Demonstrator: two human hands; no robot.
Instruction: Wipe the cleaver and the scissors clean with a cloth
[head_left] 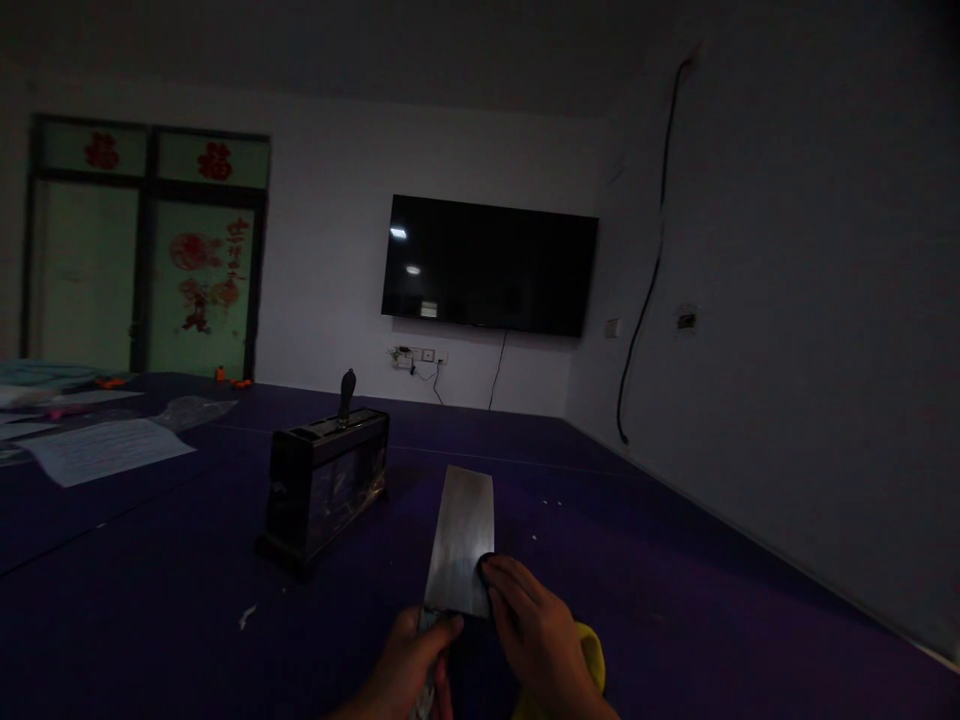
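A cleaver with a broad grey blade points away from me over the purple tabletop. My left hand is closed around its handle, the thumb lying near the base of the blade. At the blade's right edge, my right hand has its fingers pressed together on a small dark piece, mostly hidden by the fingers, so its kind cannot be made out. Something yellow, perhaps cloth, shows beside my right wrist. Left of the blade stands a dark knife block with one black handle upright in its top.
The purple table runs to the walls. Papers and clear plastic lie at the left, with small orange things farther back. White scraps dot the surface. A television hangs on the far wall; a black cable hangs at right.
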